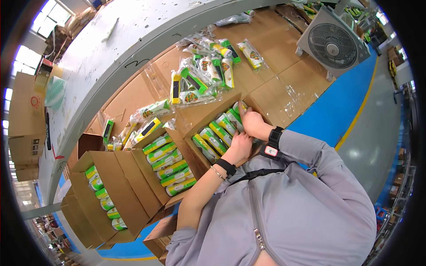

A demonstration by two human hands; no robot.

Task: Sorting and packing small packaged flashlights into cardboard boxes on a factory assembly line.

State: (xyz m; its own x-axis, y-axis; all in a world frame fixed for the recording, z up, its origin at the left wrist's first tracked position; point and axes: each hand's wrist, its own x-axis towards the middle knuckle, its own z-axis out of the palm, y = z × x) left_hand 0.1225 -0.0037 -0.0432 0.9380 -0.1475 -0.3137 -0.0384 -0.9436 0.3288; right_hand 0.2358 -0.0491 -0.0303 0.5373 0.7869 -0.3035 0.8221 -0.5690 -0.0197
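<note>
Viewing from my remote station, I list near to far.

Wristbands, black (226, 167): two, one per wrist; the right one carries a white-and-red device (270, 151).

Hands, bare: two, close together over one row. Right hand (254, 123): index finger stretched onto the end pack (239, 107), apparently to steady or press it. Left hand (239, 146): bent, fingertips against the same row's near side, perhaps to keep neighbours aligned. I cannot tell whether either closes around anything.

Near carton (206, 123): one, open, right under both hands, presumably so neither has to stretch. Inside, green-and-yellow packs (212, 140) lie side by side, seemingly so the walls hold the row square. I count six; fingers may hide more.

Middle carton (184, 146): one, open, just left of the near one. Six packs visible, laid likewise.

Left carton (111, 173): one, flaps raised, probably leaving the top accessible. Six packs visible.

Loose packs (195, 82): heaped in clear wrap beyond the cartons, likely for easy reach. More than a dozen; overlap defeats an exact count. One lone pack (251, 55) lies beside the heap.

Cardboard sheeting (275, 40): beneath the heap, perhaps protecting the surface.

Box fan (333, 46): one, at the far right, its grille facing the worker, probably for cooling.
</note>
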